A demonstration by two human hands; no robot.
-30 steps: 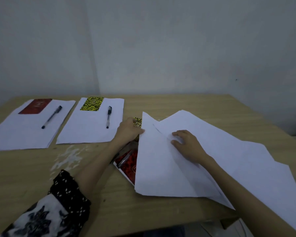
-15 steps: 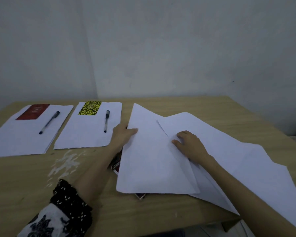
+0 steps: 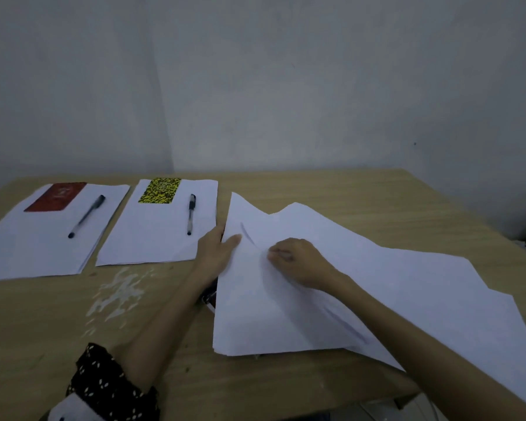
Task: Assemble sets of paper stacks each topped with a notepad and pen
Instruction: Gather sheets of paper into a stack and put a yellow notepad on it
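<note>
Since earlier, hands (image 3: 255, 256) squared the sheets (image 3: 264, 314).

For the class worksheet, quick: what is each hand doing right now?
Left hand: gripping the left edge of the loose paper stack, thumb on top.
Right hand: fingers curled, pressing down on the same stack; not clearly holding anything.

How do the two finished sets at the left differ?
The far-left paper stack carries a red notepad; the middle paper stack carries a yellow-and-black patterned notepad. The left pen lies diagonally; the middle pen lies nearly straight. Both sets have white paper, a notepad at the far edge and one pen.
</note>
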